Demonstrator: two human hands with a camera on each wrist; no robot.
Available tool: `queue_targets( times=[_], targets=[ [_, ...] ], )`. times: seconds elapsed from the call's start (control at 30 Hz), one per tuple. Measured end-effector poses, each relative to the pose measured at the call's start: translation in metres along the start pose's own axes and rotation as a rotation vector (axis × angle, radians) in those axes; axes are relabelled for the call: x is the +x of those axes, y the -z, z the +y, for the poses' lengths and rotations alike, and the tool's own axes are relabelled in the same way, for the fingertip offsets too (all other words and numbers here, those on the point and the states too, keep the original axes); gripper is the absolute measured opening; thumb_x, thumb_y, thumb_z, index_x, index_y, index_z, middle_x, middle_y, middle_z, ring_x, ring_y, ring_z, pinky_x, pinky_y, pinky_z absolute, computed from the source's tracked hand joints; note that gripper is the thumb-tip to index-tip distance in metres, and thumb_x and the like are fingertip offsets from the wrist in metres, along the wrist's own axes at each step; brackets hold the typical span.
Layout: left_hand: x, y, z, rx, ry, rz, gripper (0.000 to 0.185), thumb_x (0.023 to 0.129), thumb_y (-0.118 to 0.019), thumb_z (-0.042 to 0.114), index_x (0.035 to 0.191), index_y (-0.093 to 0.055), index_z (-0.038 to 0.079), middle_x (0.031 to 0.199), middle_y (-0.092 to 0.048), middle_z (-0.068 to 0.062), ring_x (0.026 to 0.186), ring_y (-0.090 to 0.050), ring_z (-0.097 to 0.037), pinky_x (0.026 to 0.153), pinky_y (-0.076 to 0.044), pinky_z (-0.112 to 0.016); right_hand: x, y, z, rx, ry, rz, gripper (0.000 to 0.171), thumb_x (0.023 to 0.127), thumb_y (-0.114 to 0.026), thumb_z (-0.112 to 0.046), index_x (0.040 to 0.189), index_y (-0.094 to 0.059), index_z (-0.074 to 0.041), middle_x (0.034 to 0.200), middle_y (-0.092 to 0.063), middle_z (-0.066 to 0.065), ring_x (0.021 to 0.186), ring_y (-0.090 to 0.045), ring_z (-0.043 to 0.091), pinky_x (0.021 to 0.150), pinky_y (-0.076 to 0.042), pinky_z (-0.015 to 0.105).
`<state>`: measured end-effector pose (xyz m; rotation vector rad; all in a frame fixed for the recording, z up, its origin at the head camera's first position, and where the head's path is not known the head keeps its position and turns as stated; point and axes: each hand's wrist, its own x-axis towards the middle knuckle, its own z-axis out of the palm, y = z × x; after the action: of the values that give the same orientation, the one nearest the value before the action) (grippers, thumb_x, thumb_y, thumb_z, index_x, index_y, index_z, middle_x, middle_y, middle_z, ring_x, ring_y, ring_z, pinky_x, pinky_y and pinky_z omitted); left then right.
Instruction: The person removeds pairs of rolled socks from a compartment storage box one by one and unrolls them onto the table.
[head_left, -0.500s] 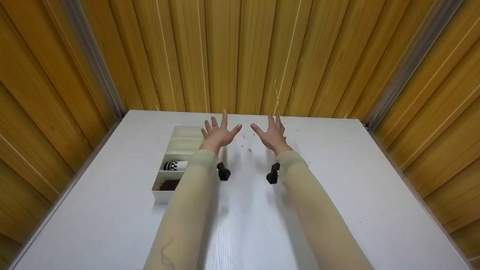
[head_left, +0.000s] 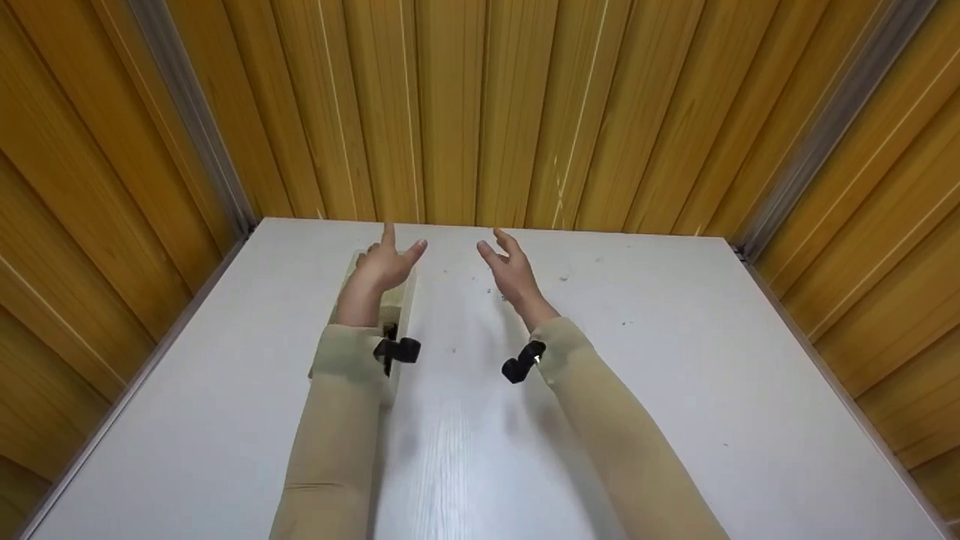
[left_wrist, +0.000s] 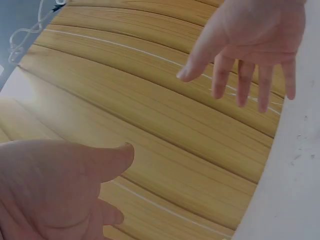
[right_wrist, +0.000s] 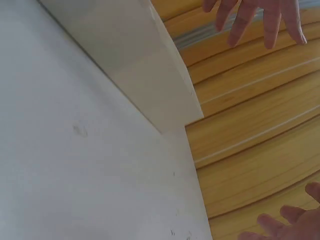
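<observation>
My left hand [head_left: 383, 268] hovers over the far part of a pale compartment box [head_left: 403, 305], thumb and index finger spread, holding nothing. The forearm and hand cover most of the box, and a dark item in a near compartment shows only in part. To the right, my right hand [head_left: 516, 277] is held above the white table with thumb and fingers apart, nothing between them. In the left wrist view the right hand [left_wrist: 260, 35] has straight fingers. The right wrist view shows the side wall of the box [right_wrist: 150, 75] and the left hand's fingers [right_wrist: 245, 20] above it.
The white table [head_left: 465, 450] carries a few small dark specks near its far middle. Wood-patterned panels [head_left: 450, 112] stand behind it and at both sides, with grey metal posts [head_left: 199, 112] in the corners. A small black camera [head_left: 406, 349] sits at each wrist.
My left hand has moved left, over the box, hiding the black-and-white checkered item seen before. The right hand has shifted a little left. Both hands hold nothing in both frames.
</observation>
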<state>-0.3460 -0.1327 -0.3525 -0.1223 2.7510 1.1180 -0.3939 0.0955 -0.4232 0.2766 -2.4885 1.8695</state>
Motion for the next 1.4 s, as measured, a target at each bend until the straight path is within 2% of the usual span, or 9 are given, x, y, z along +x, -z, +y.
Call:
queue_targets(
  times=[0.13,0.3,0.5,0.6,0.77,0.93,1.1,1.2,1.4],
  targets=[
    [-0.016,0.019,-0.024,-0.04,0.004,-0.028,0.089,0.107,-0.039,0.052,0.163,0.016,0.012,0.17,-0.004,-0.028,0.158,-0.007,-0.047,0.128,-0.015,-0.062,-0.008,-0.015,-0.01,0.07,0.031,-0.035,0.061,0.105,-0.055,-0.04,0.158,-0.039,-0.014,0.161,-0.041,0.016,0.145,-0.046,0.036,0.118,-0.041,0.054],
    [-0.03,0.033,-0.062,-0.096,0.051,-0.028,0.086,0.109,-0.039,0.048,0.163,0.014,0.008,0.171,0.002,-0.024,0.159,-0.002,-0.044,0.129,-0.01,-0.059,-0.019,-0.031,-0.018,0.158,0.031,-0.113,0.051,0.106,-0.057,-0.031,0.153,-0.047,-0.014,0.155,-0.05,0.015,0.142,-0.051,0.035,0.115,-0.042,0.06],
    [-0.045,0.038,-0.105,-0.221,0.166,-0.053,0.081,0.108,-0.04,0.051,0.166,0.003,0.013,0.172,0.004,-0.023,0.157,-0.011,-0.05,0.118,-0.032,-0.068,-0.031,-0.05,-0.022,0.316,-0.013,-0.238,0.047,0.107,-0.055,-0.029,0.151,-0.049,-0.014,0.153,-0.053,0.014,0.141,-0.053,0.039,0.114,-0.042,0.062],
    [-0.049,0.039,-0.124,-0.287,0.19,-0.087,0.079,0.108,-0.04,0.05,0.166,-0.002,0.013,0.171,-0.004,-0.027,0.154,-0.02,-0.052,0.113,-0.04,-0.068,-0.037,-0.058,-0.021,0.377,-0.036,-0.293,0.046,0.107,-0.053,-0.028,0.151,-0.049,-0.014,0.153,-0.054,0.014,0.14,-0.053,0.039,0.113,-0.044,0.061],
    [-0.052,0.037,-0.146,-0.391,0.173,-0.15,0.078,0.107,-0.045,0.049,0.167,-0.009,0.014,0.166,-0.024,-0.031,0.149,-0.033,-0.052,0.11,-0.046,-0.062,-0.045,-0.069,-0.019,0.445,-0.048,-0.362,0.046,0.107,-0.052,-0.027,0.151,-0.049,-0.014,0.156,-0.049,0.019,0.138,-0.056,0.035,0.112,-0.044,0.063],
    [-0.049,0.032,-0.162,-0.455,0.148,-0.186,0.079,0.102,-0.062,0.04,0.166,-0.019,0.023,0.168,-0.026,-0.024,0.149,-0.039,-0.046,0.112,-0.045,-0.061,-0.052,-0.076,-0.017,0.481,-0.044,-0.467,0.048,0.107,-0.049,-0.029,0.153,-0.046,-0.015,0.159,-0.045,0.021,0.14,-0.055,0.032,0.113,-0.041,0.065],
    [-0.045,0.026,-0.178,-0.451,0.062,-0.223,0.086,0.096,-0.073,0.031,0.165,-0.023,0.027,0.166,-0.032,-0.023,0.147,-0.042,-0.042,0.114,-0.042,-0.062,-0.057,-0.081,-0.015,0.481,-0.034,-0.569,0.049,0.107,-0.047,-0.028,0.155,-0.044,-0.015,0.158,-0.048,0.018,0.142,-0.052,0.032,0.114,-0.041,0.064],
    [-0.044,0.024,-0.185,-0.472,0.025,-0.239,0.088,0.094,-0.076,0.026,0.165,-0.024,0.029,0.166,-0.032,-0.022,0.147,-0.043,-0.04,0.113,-0.044,-0.061,-0.06,-0.086,-0.015,0.474,-0.02,-0.589,0.048,0.107,-0.05,-0.025,0.153,-0.045,-0.013,0.154,-0.053,0.015,0.14,-0.054,0.032,0.115,-0.04,0.065],
    [-0.046,0.02,-0.194,-0.556,0.014,-0.251,0.085,0.093,-0.076,0.015,0.163,-0.03,0.031,0.167,-0.029,-0.018,0.136,-0.053,-0.033,0.106,-0.053,-0.05,-0.063,-0.095,-0.021,0.408,0.025,-0.596,0.05,0.103,-0.057,-0.016,0.15,-0.048,-0.004,0.147,-0.059,0.016,0.134,-0.06,0.03,0.113,-0.044,0.061]
  ],
)
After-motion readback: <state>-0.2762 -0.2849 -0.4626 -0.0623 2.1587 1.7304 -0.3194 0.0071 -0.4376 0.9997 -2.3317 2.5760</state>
